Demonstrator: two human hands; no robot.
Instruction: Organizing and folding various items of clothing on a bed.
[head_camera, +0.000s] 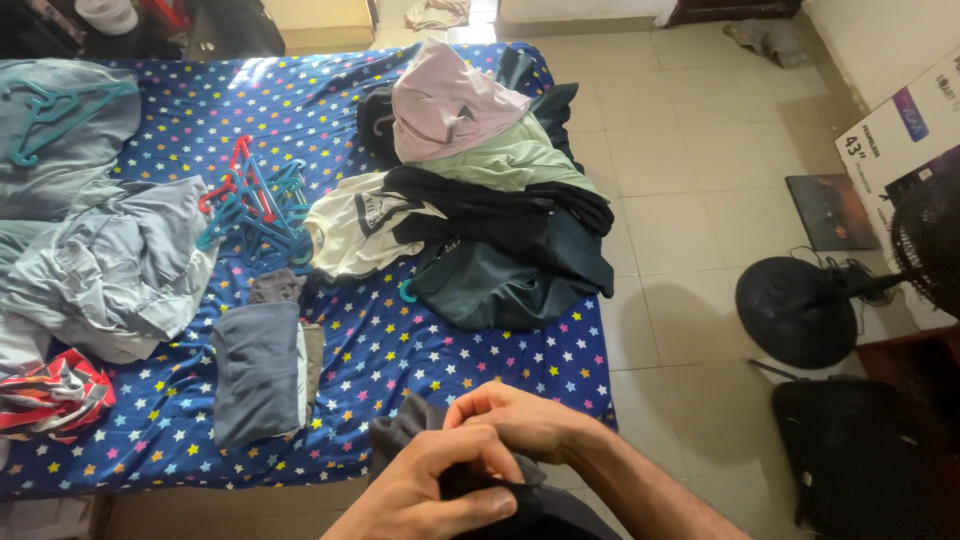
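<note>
In the head view, both hands work at the bottom edge of the frame, just in front of the near side of the bed: the left hand (440, 495) is closed with its fingers curled round a fold of dark grey soft cloth garment (400, 435), and the right hand (520, 420) pinches the same cloth from above, so the piece hangs bunched between them, held up clear of the bed rather than lying on it. The bed is covered by a navy sheet printed with small coloured stars (400, 340). On it lies a neatly folded grey garment (258, 372), set flat near the person, apart from the loose heap of dark, pale green and pink clothes (480, 200) further back. A tangle of blue and red plastic hangers (255, 205) lies between that heap and a crumpled grey-blue garment (120, 270). To the right, on the tiled floor, a large flat white cardboard box with a purple patch (900, 130) leans by the wall, beside a black standing fan (800, 310).
</note>
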